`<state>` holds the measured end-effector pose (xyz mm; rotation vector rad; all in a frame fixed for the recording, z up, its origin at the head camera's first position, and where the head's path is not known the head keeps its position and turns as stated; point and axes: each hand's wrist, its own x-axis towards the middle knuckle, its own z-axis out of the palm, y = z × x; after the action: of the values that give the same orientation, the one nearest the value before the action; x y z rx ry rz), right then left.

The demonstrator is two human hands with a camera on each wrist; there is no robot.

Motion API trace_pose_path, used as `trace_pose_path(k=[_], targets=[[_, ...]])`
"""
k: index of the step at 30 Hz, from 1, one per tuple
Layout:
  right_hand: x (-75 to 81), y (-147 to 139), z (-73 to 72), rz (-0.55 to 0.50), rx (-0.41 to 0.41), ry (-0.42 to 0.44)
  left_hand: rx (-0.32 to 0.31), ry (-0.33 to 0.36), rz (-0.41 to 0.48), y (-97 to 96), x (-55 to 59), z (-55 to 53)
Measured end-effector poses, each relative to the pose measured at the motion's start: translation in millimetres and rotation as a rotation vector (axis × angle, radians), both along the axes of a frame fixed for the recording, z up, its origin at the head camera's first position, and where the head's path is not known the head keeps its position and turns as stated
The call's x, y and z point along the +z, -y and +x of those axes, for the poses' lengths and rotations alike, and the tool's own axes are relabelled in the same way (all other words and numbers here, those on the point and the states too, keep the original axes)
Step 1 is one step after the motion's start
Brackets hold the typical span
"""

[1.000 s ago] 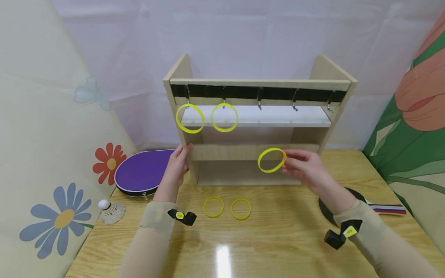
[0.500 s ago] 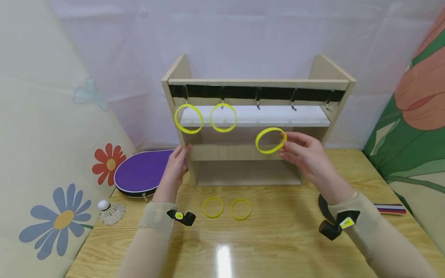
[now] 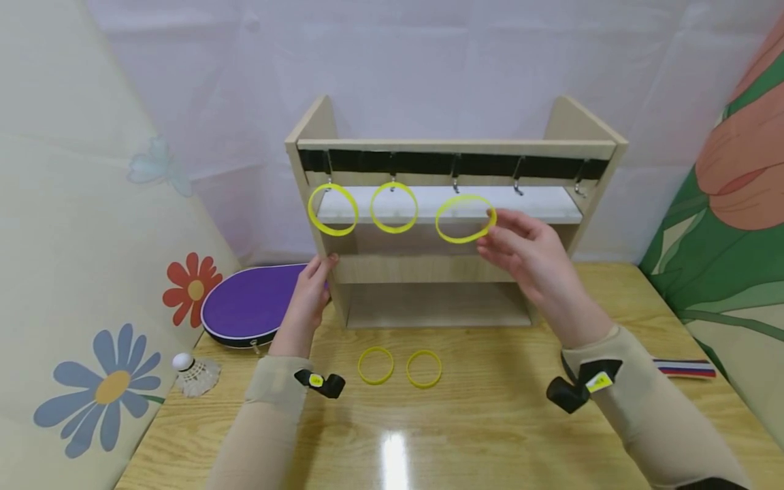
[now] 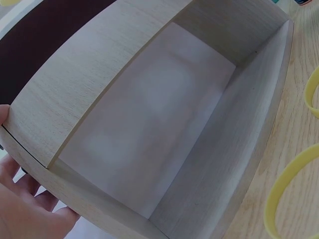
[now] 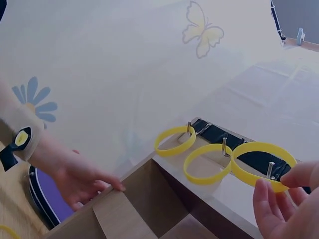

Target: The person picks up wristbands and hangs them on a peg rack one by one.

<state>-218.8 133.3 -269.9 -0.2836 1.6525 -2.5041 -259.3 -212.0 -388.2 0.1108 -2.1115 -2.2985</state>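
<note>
My right hand (image 3: 529, 255) pinches a yellow ring (image 3: 458, 240) by its right edge, between thumb and fingers. The ring is held just below the middle metal hook (image 3: 456, 184) of a small wooden shelf (image 3: 450, 267); in the right wrist view its band (image 5: 264, 148) overlaps a hook. Two like rings hang from the hooks to the left, the outer ring (image 3: 333, 232) and the inner ring (image 3: 394, 230). My left hand (image 3: 309, 292) grips the shelf's left side panel, thumb at the front edge and fingers (image 4: 37, 199) on the outer side.
Two more yellow rings lie on the table before the shelf, a left ring (image 3: 376, 382) and a right ring (image 3: 424, 386). A purple case (image 3: 248, 303) and a shuttlecock (image 3: 194, 374) are at the left. A striped handle (image 3: 684, 368) shows behind my right sleeve.
My right hand has carried the pinched ring upward and slightly left, from in front of the lower board to just under the middle hook. The left hand has kept its hold on the panel.
</note>
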Motion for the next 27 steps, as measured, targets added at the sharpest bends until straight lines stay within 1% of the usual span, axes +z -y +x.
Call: trace_pose_path(k=[5, 9, 19, 22, 27], targets=[[3.4, 6.4, -4.5, -0.035, -0.021, 0.008, 0.002, -0.007, -0.007, 0.7, 0.0, 0.7], [3.9, 10.7, -9.8, -0.085, -0.039, 0.01, 0.003, -0.005, -0.01, 0.6, -0.1, 1.2], [-1.6, 14.5, -17.7, -0.167, -0.058, 0.007, -0.006, -0.006, 0.002, 0.0, -0.5, 0.9], [-3.0, 15.4, -18.8, -0.175, -0.062, 0.026, -0.003, -0.007, 0.001, 0.2, -0.3, 1.0], [-4.7, 16.9, -20.8, -0.137, -0.08, 0.062, -0.001, -0.009, 0.003, 0.0, 0.1, 1.2]])
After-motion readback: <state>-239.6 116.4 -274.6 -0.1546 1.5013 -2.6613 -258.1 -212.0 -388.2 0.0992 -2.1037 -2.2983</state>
